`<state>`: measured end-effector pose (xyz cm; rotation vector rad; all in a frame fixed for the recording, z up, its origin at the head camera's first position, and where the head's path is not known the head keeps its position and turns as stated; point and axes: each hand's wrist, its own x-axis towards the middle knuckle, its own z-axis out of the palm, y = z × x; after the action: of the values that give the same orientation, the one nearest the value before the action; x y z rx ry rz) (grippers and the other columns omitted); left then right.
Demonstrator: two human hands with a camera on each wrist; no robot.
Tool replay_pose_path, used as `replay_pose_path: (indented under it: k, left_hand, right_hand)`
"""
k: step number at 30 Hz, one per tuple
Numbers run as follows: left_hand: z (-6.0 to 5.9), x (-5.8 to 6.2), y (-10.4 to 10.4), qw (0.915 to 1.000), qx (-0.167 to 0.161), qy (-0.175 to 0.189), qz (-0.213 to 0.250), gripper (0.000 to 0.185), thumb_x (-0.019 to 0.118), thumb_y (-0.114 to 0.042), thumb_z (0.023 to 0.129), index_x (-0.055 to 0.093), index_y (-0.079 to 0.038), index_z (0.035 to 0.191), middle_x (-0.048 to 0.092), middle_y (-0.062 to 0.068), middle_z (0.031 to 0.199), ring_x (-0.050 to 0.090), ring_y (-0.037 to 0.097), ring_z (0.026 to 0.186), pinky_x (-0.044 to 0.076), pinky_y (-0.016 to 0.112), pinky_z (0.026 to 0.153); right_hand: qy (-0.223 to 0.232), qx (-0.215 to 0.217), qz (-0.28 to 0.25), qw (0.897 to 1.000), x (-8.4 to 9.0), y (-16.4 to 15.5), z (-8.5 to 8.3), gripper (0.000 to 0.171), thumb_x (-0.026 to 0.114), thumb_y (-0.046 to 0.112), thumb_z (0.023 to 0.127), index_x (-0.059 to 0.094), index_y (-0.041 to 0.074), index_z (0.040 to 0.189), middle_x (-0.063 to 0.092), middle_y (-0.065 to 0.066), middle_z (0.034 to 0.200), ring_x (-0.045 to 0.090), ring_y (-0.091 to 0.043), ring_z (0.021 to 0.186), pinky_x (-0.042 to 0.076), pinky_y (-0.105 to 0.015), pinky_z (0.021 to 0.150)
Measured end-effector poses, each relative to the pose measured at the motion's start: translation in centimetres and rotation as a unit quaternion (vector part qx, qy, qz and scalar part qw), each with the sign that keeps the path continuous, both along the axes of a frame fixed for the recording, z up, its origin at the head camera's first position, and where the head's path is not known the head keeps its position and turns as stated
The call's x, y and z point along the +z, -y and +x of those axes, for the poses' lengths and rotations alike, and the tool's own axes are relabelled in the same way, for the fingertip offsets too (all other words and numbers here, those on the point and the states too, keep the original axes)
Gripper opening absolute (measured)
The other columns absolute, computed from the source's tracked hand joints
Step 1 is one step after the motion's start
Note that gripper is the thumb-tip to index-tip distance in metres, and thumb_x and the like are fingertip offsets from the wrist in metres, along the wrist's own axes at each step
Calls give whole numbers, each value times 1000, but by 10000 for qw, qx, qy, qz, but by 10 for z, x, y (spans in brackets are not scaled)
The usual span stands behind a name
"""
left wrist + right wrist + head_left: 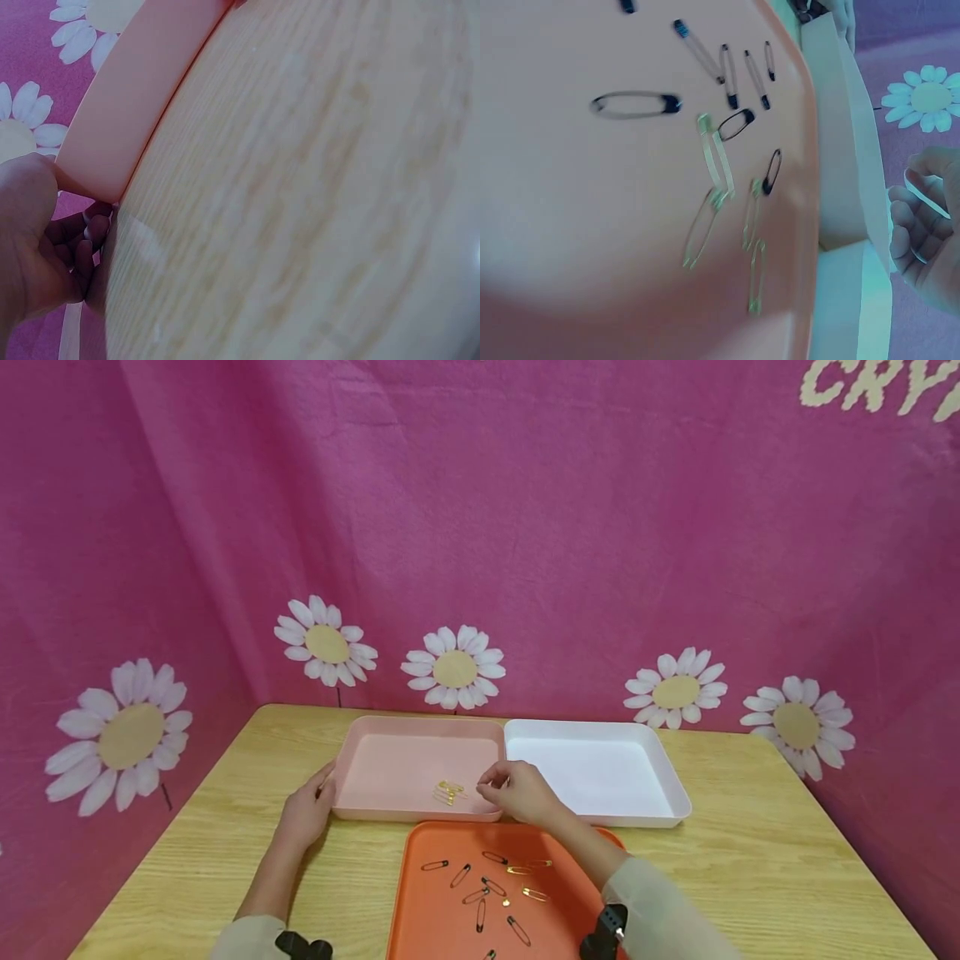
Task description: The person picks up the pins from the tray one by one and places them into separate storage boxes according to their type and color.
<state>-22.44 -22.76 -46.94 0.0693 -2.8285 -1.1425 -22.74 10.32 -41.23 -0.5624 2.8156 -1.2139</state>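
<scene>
My left hand grips the front left corner of a pink tray. In the left wrist view its thumb lies over the pink tray's wall and the fingers curl at the corner. My right hand hovers over the pink tray's front right corner with its fingertips pinched. The right wrist view shows a thin pale safety pin in that pinch. A small heap of gold safety pins lies in the pink tray just left of that hand. Several black and gold safety pins are scattered on an orange tray.
A white tray stands against the pink tray's right side, with nothing in it. All three trays rest on a light wooden table. Pink cloth with daisies closes off the back and both sides.
</scene>
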Motion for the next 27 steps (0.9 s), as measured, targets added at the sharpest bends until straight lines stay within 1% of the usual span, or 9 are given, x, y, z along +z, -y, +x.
replay_pose_path:
  k: [6,8,15,18,23,27]
  left_hand:
    - [1,0,-1,10000,7,79,30,47,31,-24,101,35,-5,143,49,31,130,42,47,125,33,55,103]
    - [1,1,-1,10000,6,85,29,47,31,-24,101,35,-5,143,48,31,131,41,47,126,33,55,104]
    - [0,2,-2,9999,22,172,1,46,31,-23,101,35,-5,143,46,31,133,38,47,127,32,56,104]
    - [0,2,-3,9998,19,211,1,47,31,-24,101,34,-6,144,46,31,133,38,47,127,32,56,104]
    - [0,1,-2,9998,34,137,104,47,31,-24,101,34,-6,144,46,31,133,39,46,128,31,55,105]
    - [0,0,-1,9999,34,88,105,47,30,-24,101,33,-6,144,46,30,133,38,46,128,31,55,106]
  right_hand:
    - [-88,171,136,9997,-4,-18,13,8,64,19,86,70,13,85,59,5,71,44,-8,55,39,-22,51]
    - [-92,269,140,9995,-5,-24,17,9,63,18,87,70,12,86,59,5,71,44,-9,54,40,-22,51]
    - [-261,479,305,9980,-15,-44,30,7,64,15,85,70,11,83,59,6,73,46,-4,61,40,-19,56]
    - [-311,592,483,9966,-19,-55,34,5,65,15,84,69,11,82,59,7,72,45,-1,63,41,-19,58]
    - [-261,762,915,9925,-26,-75,40,4,66,17,83,69,13,81,56,10,71,44,0,63,39,-18,58]
    - [-244,993,1111,9885,-33,-86,43,4,68,17,82,69,13,81,61,11,73,49,1,67,42,-18,61]
